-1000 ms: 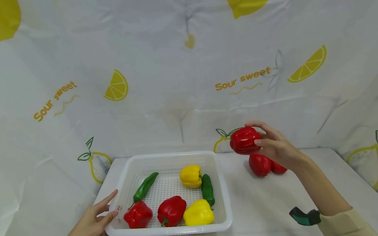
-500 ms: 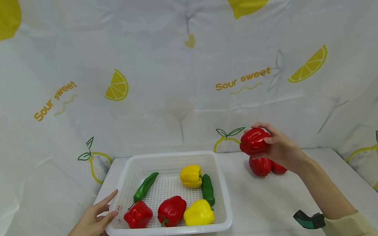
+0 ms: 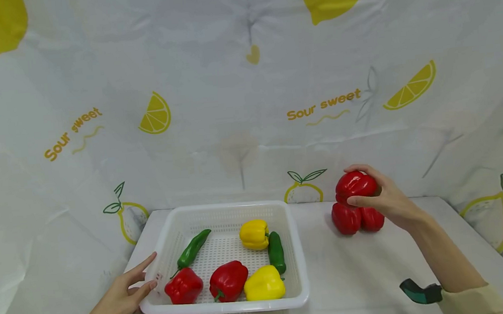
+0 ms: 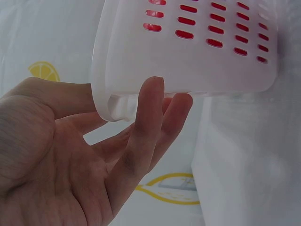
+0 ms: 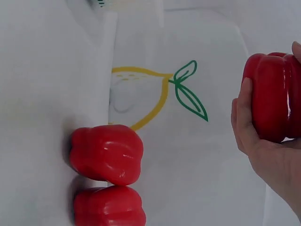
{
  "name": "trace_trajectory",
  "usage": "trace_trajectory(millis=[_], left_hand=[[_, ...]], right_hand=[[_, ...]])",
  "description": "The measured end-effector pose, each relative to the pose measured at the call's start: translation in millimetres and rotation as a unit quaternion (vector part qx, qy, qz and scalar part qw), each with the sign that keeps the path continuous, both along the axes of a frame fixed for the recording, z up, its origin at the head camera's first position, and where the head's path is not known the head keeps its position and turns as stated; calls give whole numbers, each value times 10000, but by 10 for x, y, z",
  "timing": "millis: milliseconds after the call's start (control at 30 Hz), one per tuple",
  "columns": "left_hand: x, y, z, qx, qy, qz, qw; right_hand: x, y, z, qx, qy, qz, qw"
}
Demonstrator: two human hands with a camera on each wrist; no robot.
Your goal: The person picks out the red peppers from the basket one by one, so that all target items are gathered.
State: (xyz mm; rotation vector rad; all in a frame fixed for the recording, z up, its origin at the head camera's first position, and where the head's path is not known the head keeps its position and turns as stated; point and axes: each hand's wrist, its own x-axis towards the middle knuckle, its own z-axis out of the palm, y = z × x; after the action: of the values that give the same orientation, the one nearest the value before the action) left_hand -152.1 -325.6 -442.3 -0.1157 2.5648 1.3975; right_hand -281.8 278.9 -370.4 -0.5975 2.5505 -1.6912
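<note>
My right hand grips a red bell pepper, thumb on the near side and fingers across the top. In the right wrist view that pepper is held up off the table, apart from two more red bell peppers that stand side by side on it. My left hand holds the left front corner of a white perforated basket, thumb at the rim and fingers curled beneath it. Inside the basket lie two red bell peppers, two yellow bell peppers, a long green chili pepper and a small cucumber.
A white cloth with lemon prints hangs behind the table and around its sides. The two standing red peppers are near the table's back edge, right of the basket. A dark green strap end sticks out at my right sleeve.
My right hand has carried the red bell pepper to the right, from left of the two standing peppers to over them. The left hand and the basket have stayed still.
</note>
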Motion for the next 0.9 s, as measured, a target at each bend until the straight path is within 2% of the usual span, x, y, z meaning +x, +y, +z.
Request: trace_trajectory(millis=[267, 533, 900], left_hand=[[0, -1, -5, -33, 24, 5, 10000], [6, 1, -9, 1, 65, 4, 10000], [4, -5, -18, 51, 73, -10, 10000]], right_hand=[[-26, 273, -70, 277, 195, 56, 9994], [-78, 604, -116, 303, 440, 141, 9985], [-128, 1054, -271, 716, 361, -157, 9967]])
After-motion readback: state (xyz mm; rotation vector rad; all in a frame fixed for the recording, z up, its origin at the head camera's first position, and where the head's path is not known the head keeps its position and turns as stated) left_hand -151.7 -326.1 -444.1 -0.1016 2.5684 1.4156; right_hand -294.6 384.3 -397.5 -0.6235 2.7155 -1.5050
